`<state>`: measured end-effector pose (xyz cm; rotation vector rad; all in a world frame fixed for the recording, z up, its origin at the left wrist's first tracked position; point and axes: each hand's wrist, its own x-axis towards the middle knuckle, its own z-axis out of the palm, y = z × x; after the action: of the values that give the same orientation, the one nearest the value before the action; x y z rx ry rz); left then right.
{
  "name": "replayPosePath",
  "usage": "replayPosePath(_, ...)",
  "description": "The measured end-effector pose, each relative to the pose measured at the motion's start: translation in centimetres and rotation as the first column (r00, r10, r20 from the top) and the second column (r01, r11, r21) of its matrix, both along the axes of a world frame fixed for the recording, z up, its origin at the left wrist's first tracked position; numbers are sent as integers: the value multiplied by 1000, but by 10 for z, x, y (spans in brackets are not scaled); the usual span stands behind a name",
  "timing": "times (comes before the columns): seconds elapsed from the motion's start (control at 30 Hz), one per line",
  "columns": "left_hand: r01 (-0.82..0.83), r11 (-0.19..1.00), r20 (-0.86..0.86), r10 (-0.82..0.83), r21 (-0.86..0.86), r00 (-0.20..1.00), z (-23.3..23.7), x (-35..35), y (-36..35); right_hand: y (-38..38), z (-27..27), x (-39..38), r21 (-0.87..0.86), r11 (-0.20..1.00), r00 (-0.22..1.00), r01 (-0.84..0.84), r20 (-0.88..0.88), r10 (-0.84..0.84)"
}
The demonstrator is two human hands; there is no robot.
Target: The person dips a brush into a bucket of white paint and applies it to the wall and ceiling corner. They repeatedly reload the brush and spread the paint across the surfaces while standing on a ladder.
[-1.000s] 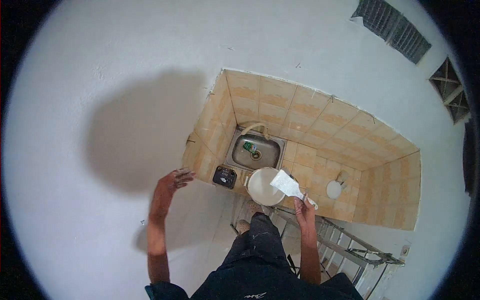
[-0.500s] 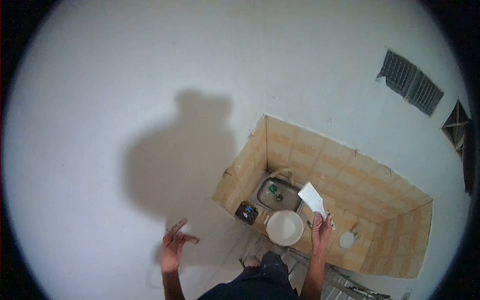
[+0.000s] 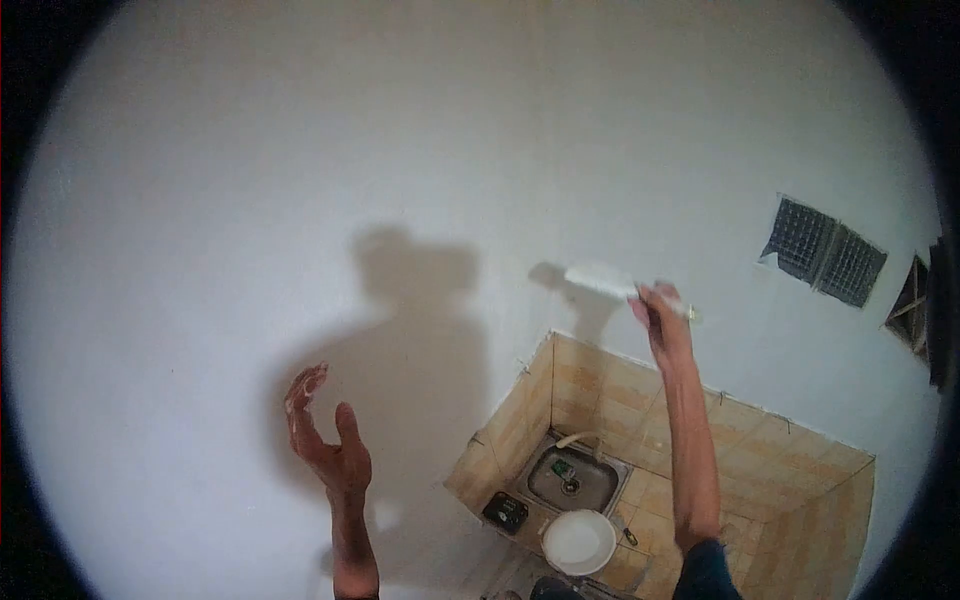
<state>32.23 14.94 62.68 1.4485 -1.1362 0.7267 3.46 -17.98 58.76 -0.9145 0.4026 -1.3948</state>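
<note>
My right hand (image 3: 662, 318) grips a wide white paintbrush (image 3: 600, 279) by its handle, raised in front of the pale wall (image 3: 540, 130). The brush is blurred by motion, its broad end pointing left, close to its own shadow on the wall. Lower left, my left hand (image 3: 325, 430) is lifted with fingers curved and thumb apart, holding nothing; whitish smears mark its fingers. Below, a white bucket (image 3: 579, 543) with pale contents stands on the tiled counter (image 3: 655, 490), beside a steel sink (image 3: 572, 480).
A green item (image 3: 563, 471) lies in the sink under a beige tap (image 3: 578, 438). Left of the bucket sits a black tray (image 3: 506, 512); a small dark-and-yellow tool (image 3: 629, 537) lies to its right. Tiled walls (image 3: 620, 385) enclose the counter. Upper right is a mesh-covered opening (image 3: 824, 250).
My right hand has swung the paintbrush up from over the counter to the wall. My left hand has risen and turned, its fingers now curved. The view has tilted upward.
</note>
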Motion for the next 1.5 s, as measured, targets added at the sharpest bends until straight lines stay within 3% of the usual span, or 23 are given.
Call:
replayPosePath(0.13, -255, 967, 130, 256, -24, 958, -8, 16, -10, -81, 80, 36, -108, 990, 995, -96, -24, 94)
replayPosePath(0.2, -282, 958, 168, 285, -40, 944, -17, 23, -18, -114, 120, 58, -179, 977, 993, -115, -33, 111)
replayPosePath(0.3, -353, 932, 258, 362, -82, 896, -41, 42, -28, -146, 180, 89, -189, 978, 993, -88, -90, 72)
replayPosePath(0.47, -466, 882, 380, 457, -74, 804, -53, 52, -30, -192, 249, 127, -375, 926, 971, -46, -233, -46)
replayPosePath(0.53, -542, 841, 399, 500, -11, 768, -53, 51, -29, -229, 275, 135, -451, 888, 963, -94, -266, -33)
replayPosePath(0.6, -569, 821, 435, 526, -37, 731, -58, 57, -33, -250, 303, 142, -622, 765, 913, -167, -390, -118)
replayPosePath(0.67, -523, 839, 407, 535, -151, 740, -63, 61, -35, -241, 335, 151, -655, 740, 909, -150, -387, -158)
replayPosePath(0.73, -546, 827, 420, 547, -136, 724, -65, 63, -33, -229, 364, 161, -694, 707, 909, -133, -370, -193)
replayPosePath(0.8, -585, 805, 458, 558, -96, 692, -65, 63, -30, -217, 384, 165, -796, 595, 895, -113, -342, -287)
replayPosePath(0.83, -586, 804, 460, 559, -99, 690, -64, 61, -31, -205, 393, 165, -753, 655, 896, -67, -334, -292)
replayPosePath(0.97, -536, 838, 367, 531, -96, 764, -68, 60, -36, -171, 400, 143, -745, 667, 866, 13, -324, -379)
replayPosePath(1.03, -529, 842, 360, 528, -106, 769, -64, 59, -33, -158, 394, 122, -888, 451, 822, -89, -321, -470)
replayPosePath(1.1, -660, 751, 532, 568, -22, 628, -53, 55, -27, -140, 390, 113, -897, 423, 779, -127, -354, -517)
replayPosePath(1.13, -661, 750, 531, 569, -22, 628, -56, 56, -28, -136, 389, 110, -901, 403, 731, -163, -385, -564)
replayPosePath(1.17, -634, 773, 469, 566, -17, 678, -66, 60, -29, -138, 391, 108, -901, 402, 731, -164, -384, -563)
replayPosePath(1.23, -614, 789, 405, 567, -18, 717, -69, 61, -32, -140, 394, 110, -831, 306, 655, -464, -554, -513)
replayPosePath(1.33, -588, 808, 378, 553, -28, 742, -76, 62, -34, -145, 393, 126, -832, 221, 628, -508, -534, -566)
replayPosePath(1.4, -480, 876, 78, 482, -38, 873, -83, 63, -38, -146, 399, 137, -868, 188, 652, -459, -473, -593)
replayPosePath(1.43, -485, 873, 79, 488, -47, 869, -80, 63, -38, -148, 405, 142, -898, 153, 670, -412, -412, -618)
replayPosePath(1.5, -603, 798, 340, 568, -4, 750, -73, 61, -33, -149, 415, 146, -936, 140, 707, -322, -336, -622)
